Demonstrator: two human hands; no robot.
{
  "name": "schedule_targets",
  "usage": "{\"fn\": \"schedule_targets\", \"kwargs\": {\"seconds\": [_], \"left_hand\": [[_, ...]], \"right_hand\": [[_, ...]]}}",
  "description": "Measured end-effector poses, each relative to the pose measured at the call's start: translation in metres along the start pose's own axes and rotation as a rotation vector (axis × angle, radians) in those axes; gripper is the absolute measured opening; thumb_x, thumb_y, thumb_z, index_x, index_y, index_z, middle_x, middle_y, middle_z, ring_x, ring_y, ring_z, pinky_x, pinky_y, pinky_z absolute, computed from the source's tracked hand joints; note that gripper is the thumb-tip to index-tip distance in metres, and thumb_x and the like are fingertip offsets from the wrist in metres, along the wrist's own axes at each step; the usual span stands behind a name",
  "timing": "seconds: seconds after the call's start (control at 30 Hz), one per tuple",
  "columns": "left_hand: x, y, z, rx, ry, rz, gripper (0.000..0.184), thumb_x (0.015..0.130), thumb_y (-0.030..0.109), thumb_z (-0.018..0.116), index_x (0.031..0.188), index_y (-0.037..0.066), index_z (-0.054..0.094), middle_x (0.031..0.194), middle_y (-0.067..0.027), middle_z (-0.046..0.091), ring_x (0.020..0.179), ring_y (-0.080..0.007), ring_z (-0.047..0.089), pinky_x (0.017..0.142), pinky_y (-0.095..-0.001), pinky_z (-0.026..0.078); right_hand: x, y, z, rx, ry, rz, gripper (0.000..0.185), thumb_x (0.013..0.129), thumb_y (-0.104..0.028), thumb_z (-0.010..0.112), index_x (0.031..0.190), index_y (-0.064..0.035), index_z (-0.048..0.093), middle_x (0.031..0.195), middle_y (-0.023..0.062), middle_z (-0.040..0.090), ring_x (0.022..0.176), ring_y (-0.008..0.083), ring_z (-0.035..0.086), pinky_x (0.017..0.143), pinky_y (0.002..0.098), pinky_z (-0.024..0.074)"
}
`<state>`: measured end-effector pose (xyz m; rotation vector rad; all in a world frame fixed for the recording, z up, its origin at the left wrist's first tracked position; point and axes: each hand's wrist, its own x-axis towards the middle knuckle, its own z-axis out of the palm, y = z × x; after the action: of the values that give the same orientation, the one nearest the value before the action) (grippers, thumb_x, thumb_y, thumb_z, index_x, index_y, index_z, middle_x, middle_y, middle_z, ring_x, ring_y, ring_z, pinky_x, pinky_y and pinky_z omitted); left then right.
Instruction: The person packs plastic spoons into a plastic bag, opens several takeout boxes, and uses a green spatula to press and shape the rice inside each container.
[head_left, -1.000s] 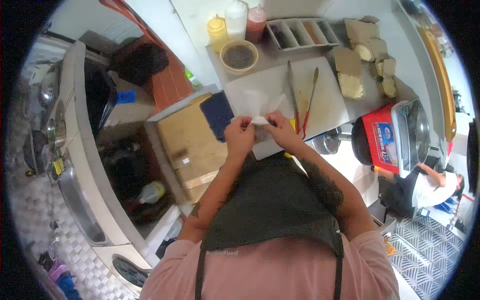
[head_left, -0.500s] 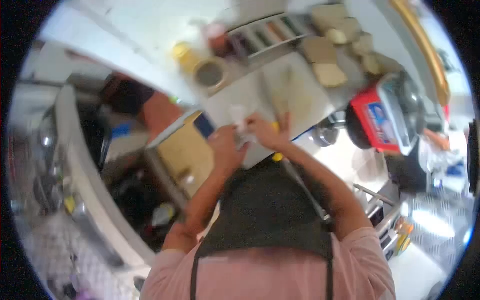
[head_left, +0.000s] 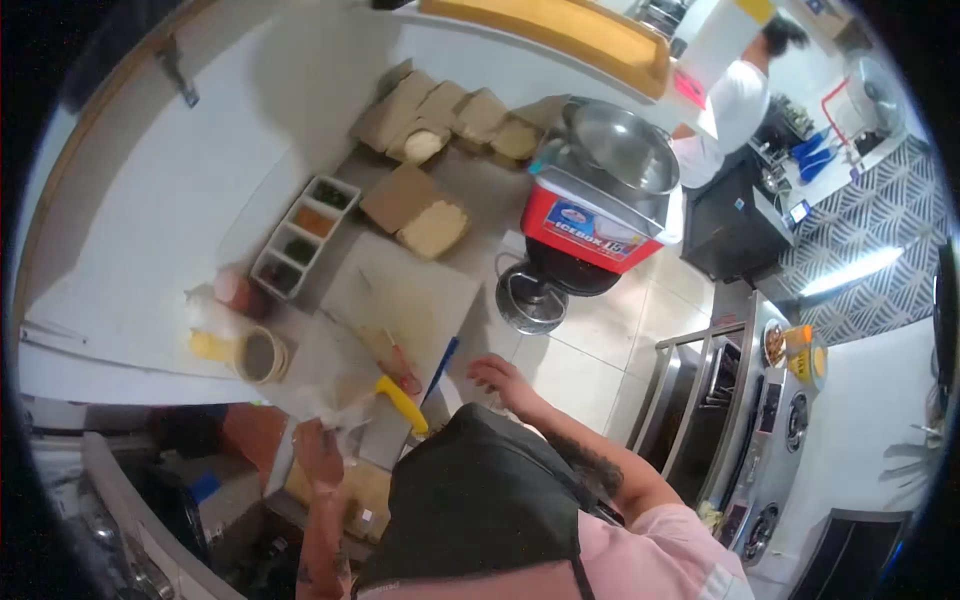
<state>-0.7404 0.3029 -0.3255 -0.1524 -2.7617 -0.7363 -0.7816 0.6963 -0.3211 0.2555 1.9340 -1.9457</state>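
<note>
My left hand [head_left: 318,452] is at the counter's near edge, its fingers closed on a crumpled piece of clear plastic [head_left: 348,425]. My right hand [head_left: 505,385] is held off to the right, fingers apart and holding nothing. Between them lies a knife with a yellow handle [head_left: 403,404], its blade pointing over a white cutting board [head_left: 430,285]. Beside the knife are a slim red-handled tool [head_left: 400,362] and a long blue object [head_left: 441,368] along the board's edge.
A divided tray [head_left: 305,235] of chopped ingredients stands left, near a round cup [head_left: 262,355]. Open cardboard boxes [head_left: 435,228] with pale contents sit behind. Right are a red icebox [head_left: 580,232] under a metal bowl [head_left: 625,150], and a stove [head_left: 765,460]. Another person [head_left: 735,105] stands farther back.
My view has swung to the right. My right hand has let go of the whitish plastic and moved right, away from my left hand, which stays at the plastic.
</note>
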Motion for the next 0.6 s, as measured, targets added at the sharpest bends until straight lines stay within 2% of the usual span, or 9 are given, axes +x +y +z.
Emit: {"fn": "schedule_targets", "kwargs": {"seconds": [0.03,0.13,0.23,0.33,0.4,0.47,0.5,0.57,0.6], "left_hand": [[-0.003,-0.002,0.003,0.033,-0.006,-0.001,0.023,0.083,0.006,0.060,0.105,0.000,0.058,0.099,-0.0197,0.059,0.095,-0.0413,0.055,0.082,-0.0493,0.044],[-0.024,-0.016,0.022,0.194,0.143,-0.027,0.022,0.084,0.010,0.059,0.103,0.000,0.058,0.098,-0.0191,0.059,0.095,-0.0406,0.055,0.085,-0.0488,0.044],[-0.027,-0.001,0.007,0.125,0.052,-0.185,0.020,0.088,0.014,0.057,0.103,0.001,0.057,0.097,-0.0171,0.058,0.096,-0.0394,0.056,0.088,-0.0474,0.044],[-0.018,0.017,-0.013,0.073,0.236,-0.152,0.017,0.093,0.016,0.054,0.100,0.001,0.056,0.095,-0.0149,0.058,0.094,-0.0377,0.057,0.087,-0.0460,0.046],[-0.009,0.003,-0.034,-0.064,0.245,-0.267,0.017,0.095,0.015,0.052,0.101,0.000,0.057,0.096,-0.0139,0.058,0.092,-0.0326,0.058,0.084,-0.0424,0.047],[0.021,0.053,-0.058,-0.151,0.293,-0.213,0.017,0.097,0.014,0.052,0.104,0.000,0.057,0.098,-0.0116,0.058,0.091,-0.0255,0.057,0.081,-0.0374,0.047],[0.057,0.109,-0.081,-0.163,0.327,-0.106,0.018,0.098,0.014,0.052,0.106,-0.001,0.057,0.100,-0.0099,0.059,0.091,-0.0209,0.056,0.080,-0.0342,0.047],[0.106,0.145,-0.107,-0.009,0.311,0.015,0.017,0.098,0.010,0.052,0.110,-0.001,0.057,0.104,-0.0072,0.058,0.093,-0.0144,0.053,0.081,-0.0290,0.045],[0.139,0.166,-0.106,-0.196,0.401,0.046,0.016,0.099,0.008,0.051,0.109,-0.002,0.056,0.104,-0.0057,0.058,0.092,-0.0138,0.053,0.082,-0.0275,0.045]], "right_hand": [[-0.011,0.012,-0.022,0.008,0.039,-0.016,0.034,0.098,-0.030,0.054,0.121,-0.0053,0.061,0.106,0.0058,0.064,0.097,0.0168,0.058,0.086,0.0284,0.0455],[-0.040,0.040,-0.079,0.214,0.212,0.131,0.029,0.099,-0.027,0.050,0.114,-0.0050,0.063,0.101,0.0025,0.064,0.093,0.0120,0.057,0.081,0.0273,0.0463],[-0.073,0.065,-0.131,0.212,0.300,0.116,0.031,0.099,-0.030,0.048,0.113,-0.0062,0.062,0.098,0.0025,0.063,0.089,0.0109,0.058,0.080,0.0261,0.0461],[-0.095,0.104,-0.176,0.191,0.382,0.186,0.030,0.099,-0.029,0.047,0.111,-0.0074,0.063,0.095,0.0015,0.064,0.084,0.0100,0.057,0.075,0.0256,0.0450],[-0.112,0.127,-0.201,0.225,0.413,0.231,0.028,0.099,-0.029,0.047,0.109,-0.0078,0.063,0.095,0.0011,0.064,0.082,0.0098,0.056,0.074,0.0256,0.0446],[-0.111,0.135,-0.221,0.222,0.440,0.254,0.027,0.099,-0.028,0.048,0.108,-0.0082,0.063,0.095,0.0006,0.065,0.082,0.0097,0.056,0.073,0.0258,0.0445],[-0.111,0.135,-0.229,0.203,0.448,0.265,0.026,0.098,-0.028,0.049,0.107,-0.0084,0.063,0.095,0.0004,0.065,0.082,0.0098,0.056,0.073,0.0259,0.0445],[-0.105,0.133,-0.246,0.163,0.440,0.262,0.025,0.098,-0.027,0.050,0.108,-0.0082,0.063,0.096,0.0010,0.065,0.083,0.0105,0.056,0.074,0.0267,0.0451],[-0.095,0.129,-0.257,0.143,0.426,0.243,0.025,0.098,-0.027,0.051,0.108,-0.0080,0.063,0.097,0.0017,0.065,0.084,0.0112,0.057,0.074,0.0272,0.0456]]}}
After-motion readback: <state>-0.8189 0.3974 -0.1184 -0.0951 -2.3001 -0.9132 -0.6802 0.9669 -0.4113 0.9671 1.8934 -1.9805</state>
